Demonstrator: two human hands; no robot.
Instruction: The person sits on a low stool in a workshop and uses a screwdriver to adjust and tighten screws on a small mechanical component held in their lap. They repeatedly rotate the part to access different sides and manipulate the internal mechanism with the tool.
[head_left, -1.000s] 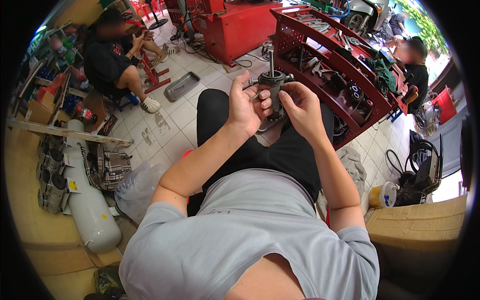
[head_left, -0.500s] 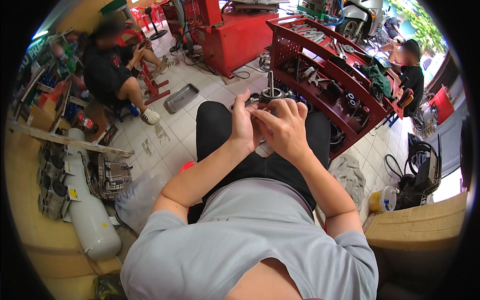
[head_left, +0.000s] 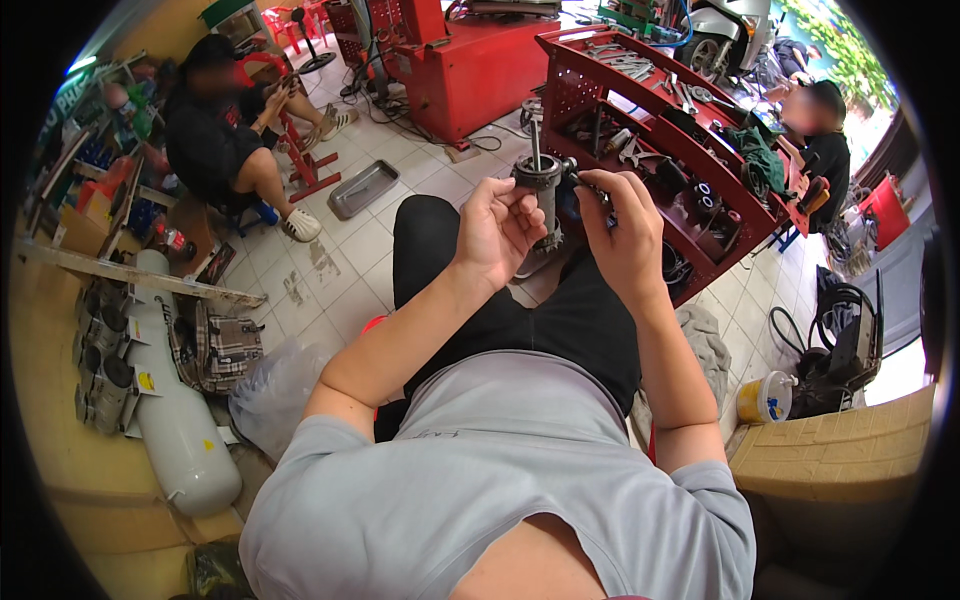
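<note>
Head view shows left hand (head_left: pixel 492 232) and right hand (head_left: pixel 630 234) at metal cylinder (head_left: pixel 546 194) — can't tell either grip's state — red cart (head_left: pixel 566 85) beyond.

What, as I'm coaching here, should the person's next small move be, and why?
Perhaps feel the side fitting gently with the right hand, letting the left hand steady the metal cylinder: the right fingers are close by that fitting, while the left ones curl at the cylinder's other side. Whether the right fingers pinch something is unclear.

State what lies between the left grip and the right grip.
A metal cylinder with a rod standing up from its top, shown in the head view.
</note>
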